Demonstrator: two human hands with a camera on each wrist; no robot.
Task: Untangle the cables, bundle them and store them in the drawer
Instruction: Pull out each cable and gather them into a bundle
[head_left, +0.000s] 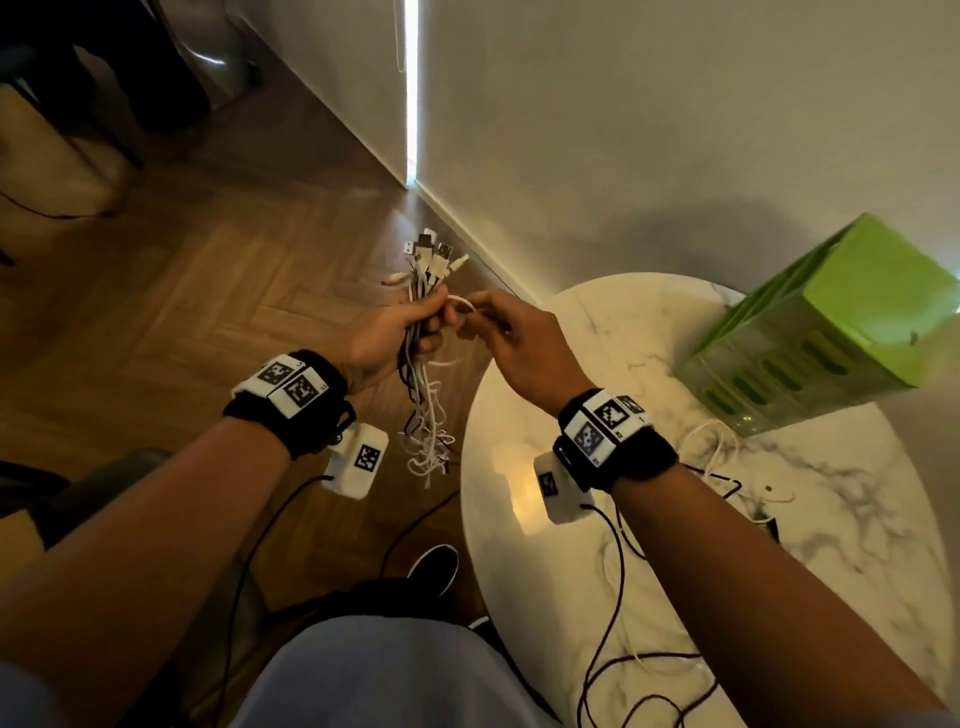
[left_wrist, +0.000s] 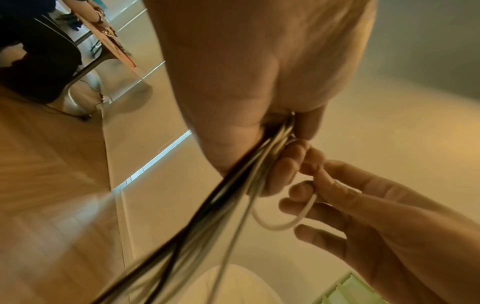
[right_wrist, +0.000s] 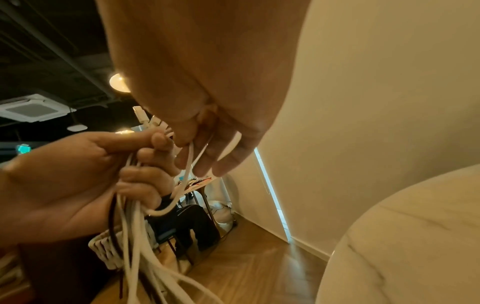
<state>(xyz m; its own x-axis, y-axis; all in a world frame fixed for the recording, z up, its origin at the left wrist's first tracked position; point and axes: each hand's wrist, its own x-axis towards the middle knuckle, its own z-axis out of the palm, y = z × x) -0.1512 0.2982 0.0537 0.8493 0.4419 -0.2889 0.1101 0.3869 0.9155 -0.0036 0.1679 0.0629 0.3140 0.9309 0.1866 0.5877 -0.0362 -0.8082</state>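
Note:
My left hand (head_left: 430, 318) grips a bundle of white and dark cables (head_left: 422, 395) upright over the floor. Plugs (head_left: 434, 254) stick out above the fist and the tangled tails hang below. My right hand (head_left: 477, 307) pinches a white cable loop (head_left: 461, 300) beside the left thumb. In the left wrist view the white loop (left_wrist: 283, 225) curves from the bundle (left_wrist: 207, 205) to the right hand's fingers (left_wrist: 324, 176). In the right wrist view the white cable (right_wrist: 189, 162) runs down between the right hand's fingers (right_wrist: 223, 156) to the left hand (right_wrist: 145, 179). A green drawer unit (head_left: 831, 322) stands on the marble table (head_left: 545, 571).
Loose white and dark cables (head_left: 719, 457) lie on the table near the drawer unit. A dark cord (head_left: 618, 670) trails off the table's front. My shoe (head_left: 435, 566) is on the wood floor by the table. A wicker basket (right_wrist: 103, 251) and a seated person (right_wrist: 192, 222) are further off.

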